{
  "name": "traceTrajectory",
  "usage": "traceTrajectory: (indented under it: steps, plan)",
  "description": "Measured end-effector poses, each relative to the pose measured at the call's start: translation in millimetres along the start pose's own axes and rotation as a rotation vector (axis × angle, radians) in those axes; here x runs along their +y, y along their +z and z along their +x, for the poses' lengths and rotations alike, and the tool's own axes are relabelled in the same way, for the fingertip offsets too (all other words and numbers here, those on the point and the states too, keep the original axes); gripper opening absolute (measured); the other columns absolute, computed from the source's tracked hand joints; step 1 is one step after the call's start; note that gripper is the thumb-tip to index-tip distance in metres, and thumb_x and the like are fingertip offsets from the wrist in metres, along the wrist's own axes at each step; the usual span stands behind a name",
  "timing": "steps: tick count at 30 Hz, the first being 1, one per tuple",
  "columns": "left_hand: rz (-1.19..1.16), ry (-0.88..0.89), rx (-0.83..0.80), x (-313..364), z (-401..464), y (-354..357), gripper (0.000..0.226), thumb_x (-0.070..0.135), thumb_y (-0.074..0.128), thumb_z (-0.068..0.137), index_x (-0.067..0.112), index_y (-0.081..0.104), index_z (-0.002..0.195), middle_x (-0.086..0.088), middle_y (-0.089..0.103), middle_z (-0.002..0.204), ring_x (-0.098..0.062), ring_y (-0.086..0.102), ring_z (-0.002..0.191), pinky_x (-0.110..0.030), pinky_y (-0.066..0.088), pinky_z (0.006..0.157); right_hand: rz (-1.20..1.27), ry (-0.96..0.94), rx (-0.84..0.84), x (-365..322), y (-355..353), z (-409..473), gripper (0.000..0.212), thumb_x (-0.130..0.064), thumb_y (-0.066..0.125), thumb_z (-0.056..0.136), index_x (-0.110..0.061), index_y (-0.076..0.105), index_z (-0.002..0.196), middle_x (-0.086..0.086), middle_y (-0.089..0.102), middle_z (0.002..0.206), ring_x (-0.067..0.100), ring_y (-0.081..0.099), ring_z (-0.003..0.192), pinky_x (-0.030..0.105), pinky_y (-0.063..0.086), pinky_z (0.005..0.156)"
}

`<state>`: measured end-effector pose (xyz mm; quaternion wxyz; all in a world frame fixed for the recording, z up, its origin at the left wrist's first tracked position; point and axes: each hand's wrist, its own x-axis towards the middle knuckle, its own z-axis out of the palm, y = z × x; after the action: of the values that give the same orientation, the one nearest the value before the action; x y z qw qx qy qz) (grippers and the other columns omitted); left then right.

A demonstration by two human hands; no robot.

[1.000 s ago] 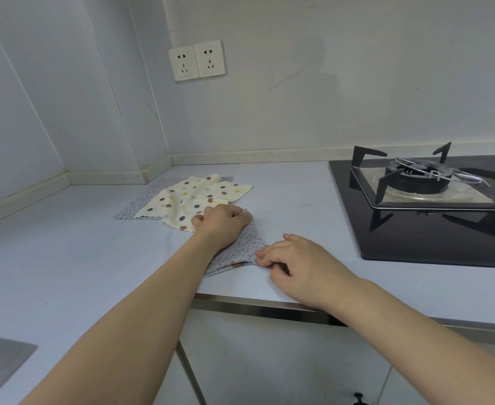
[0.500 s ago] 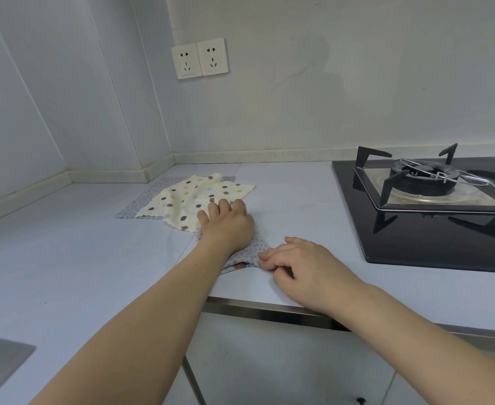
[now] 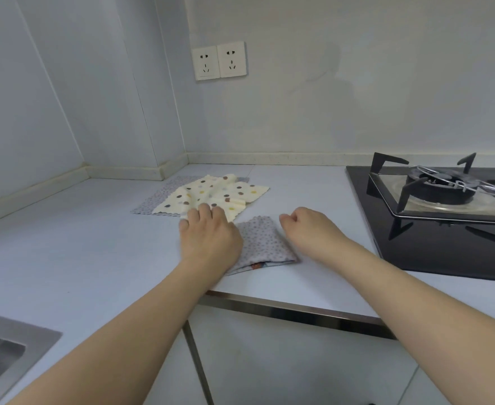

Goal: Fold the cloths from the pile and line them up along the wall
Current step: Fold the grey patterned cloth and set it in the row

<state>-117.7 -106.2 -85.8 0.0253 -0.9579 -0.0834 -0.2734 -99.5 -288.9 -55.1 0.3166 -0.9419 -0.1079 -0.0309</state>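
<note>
folded grey cloth (image 3: 265,244): near the counter's (image 3: 65,258) front edge. your left hand (image 3: 209,238) lies on its left side, fingers reaching the dotted cloth (image 3: 211,194); your right hand (image 3: 307,226), loosely curled, holds nothing.

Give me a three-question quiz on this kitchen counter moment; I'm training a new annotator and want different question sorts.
1. True or false: the folded grey cloth lies between the left hand and the right hand.
2. What lies on top of the pile? A) cream dotted cloth B) sponge C) plate
3. Fill in: to the right of the cloths stands a gas ____.

Key:
1. True.
2. A, the cream dotted cloth.
3. Stove.
</note>
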Motion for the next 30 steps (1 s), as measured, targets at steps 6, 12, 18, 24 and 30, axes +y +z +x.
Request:
traceTrajectory:
  steps: [6, 12, 18, 24, 30]
  plan:
    - [0.025, -0.196, -0.292, 3.5, -2.1, -8.1, 0.049, 0.044, 0.031, 0.095, 0.006, 0.046, 0.124, -0.013, 0.054, 0.125, -0.032, 0.052, 0.113, -0.038, 0.039, 0.089, -0.275, 0.128, -0.115, -22.6, 22.5, 31.0, 0.031, -0.038, 0.038, 0.098, -0.012, 0.056, 0.100, 0.009, 0.062, 0.112, 0.026, 0.056, 0.095, 0.030, 0.041, 0.076]
    - [-0.467, -0.437, -0.519, -4.6, 16.1, -9.1, 0.036, 0.045, 0.045, 0.086, 0.014, 0.050, 0.104, -0.006, 0.055, 0.108, -0.032, 0.052, 0.109, -0.039, 0.040, 0.095, 0.161, 0.079, 0.010, -11.9, 27.0, 31.4, 0.034, -0.036, 0.039, 0.100, -0.015, 0.040, 0.073, -0.001, 0.044, 0.070, 0.016, 0.045, 0.063, 0.028, 0.032, 0.054]
    - [-1.540, -0.724, -0.488, -0.7, 7.5, -43.8, 0.026, 0.020, 0.060, 0.094, 0.003, 0.060, 0.114, -0.012, 0.070, 0.104, -0.027, 0.069, 0.088, -0.035, 0.055, 0.070, 0.875, 0.181, 0.072, -24.1, 8.7, -0.8, 0.015, -0.030, 0.044, 0.101, -0.019, 0.050, 0.109, 0.001, 0.060, 0.106, 0.019, 0.061, 0.095, 0.032, 0.051, 0.072]
    - [-1.642, -0.756, -0.558, 22.5, -10.3, -92.1, 0.027, 0.028, 0.065, 0.092, 0.006, 0.065, 0.108, -0.009, 0.074, 0.102, -0.028, 0.072, 0.090, -0.041, 0.059, 0.076, 0.940, 0.294, 0.061, -42.7, -30.8, -42.1, 0.037, -0.041, 0.036, 0.101, -0.011, 0.058, 0.105, 0.007, 0.066, 0.099, 0.026, 0.065, 0.092, 0.032, 0.051, 0.072]
    - [-1.221, -0.416, -0.110, 68.0, -37.3, -127.9, 0.030, 0.037, 0.039, 0.102, 0.008, 0.049, 0.103, -0.003, 0.056, 0.085, -0.015, 0.053, 0.073, -0.029, 0.044, 0.062, 0.722, 0.196, 0.249, -37.8, -61.0, -76.2, 0.039, -0.039, 0.027, 0.103, -0.009, 0.047, 0.120, 0.001, 0.053, 0.096, 0.017, 0.051, 0.083, 0.031, 0.041, 0.070]
